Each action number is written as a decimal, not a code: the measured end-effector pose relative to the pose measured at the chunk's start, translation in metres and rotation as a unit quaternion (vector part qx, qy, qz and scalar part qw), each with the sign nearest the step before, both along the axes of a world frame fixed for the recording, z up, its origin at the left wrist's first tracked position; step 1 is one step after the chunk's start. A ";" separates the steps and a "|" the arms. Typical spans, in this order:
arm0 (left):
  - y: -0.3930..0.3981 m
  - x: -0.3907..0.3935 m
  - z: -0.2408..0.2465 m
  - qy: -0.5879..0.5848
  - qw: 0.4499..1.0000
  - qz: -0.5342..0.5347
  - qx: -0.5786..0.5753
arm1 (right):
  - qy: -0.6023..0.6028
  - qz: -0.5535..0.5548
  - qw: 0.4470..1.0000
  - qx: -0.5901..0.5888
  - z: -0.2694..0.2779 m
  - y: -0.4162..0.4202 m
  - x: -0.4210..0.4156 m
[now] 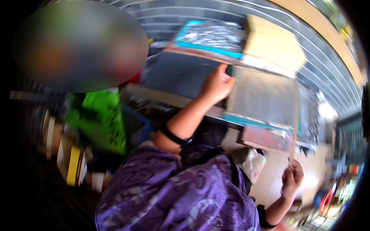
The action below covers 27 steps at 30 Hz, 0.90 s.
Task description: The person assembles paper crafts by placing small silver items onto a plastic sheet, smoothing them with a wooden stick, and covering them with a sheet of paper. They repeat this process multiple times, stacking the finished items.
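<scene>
My left hand (218, 86) is over the right end of a dark flat panel (176, 73), near the gap beside a greyish board (263, 96). Its thumb and a finger show orange tips. Blur hides whether anything is pinched between them. Out to the right, my right hand (293, 177) grips the lower end of a long thin pale strip (295, 124). That strip runs up along the right side of the greyish board, which has a teal front edge (254, 121).
Behind the panel stands a blue tray (208, 51) of shiny small pieces, beside a tan cardboard box (274, 43). A pinkish flat piece (263, 138) sits below the board's edge. A bright green perforated item (105, 121) and cartons (72, 166) are at left. A plastic bag (254, 166) hangs low.
</scene>
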State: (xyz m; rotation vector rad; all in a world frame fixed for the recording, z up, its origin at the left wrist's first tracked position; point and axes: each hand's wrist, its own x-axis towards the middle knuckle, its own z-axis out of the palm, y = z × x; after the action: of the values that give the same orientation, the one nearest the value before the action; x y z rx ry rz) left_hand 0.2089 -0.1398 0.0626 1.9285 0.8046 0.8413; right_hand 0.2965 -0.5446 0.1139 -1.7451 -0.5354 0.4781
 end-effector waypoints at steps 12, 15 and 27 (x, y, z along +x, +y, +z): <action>0.035 -0.399 -0.017 -0.009 0.814 0.567 0.128 | -0.096 0.212 0.971 0.046 0.015 0.112 0.015; -0.009 -0.541 -0.077 0.158 0.608 0.762 0.161 | -0.097 0.278 0.955 0.047 0.023 0.143 0.007; -0.077 -0.655 -0.140 0.189 0.415 0.838 -0.301 | -0.129 0.293 0.947 0.007 0.031 0.180 0.003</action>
State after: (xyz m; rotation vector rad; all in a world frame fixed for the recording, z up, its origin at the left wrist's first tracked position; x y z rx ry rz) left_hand -0.4461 -0.2165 -0.0775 -0.0468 2.9045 0.7744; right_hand 0.3000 -0.3649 0.1454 -1.6267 -1.2586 0.6572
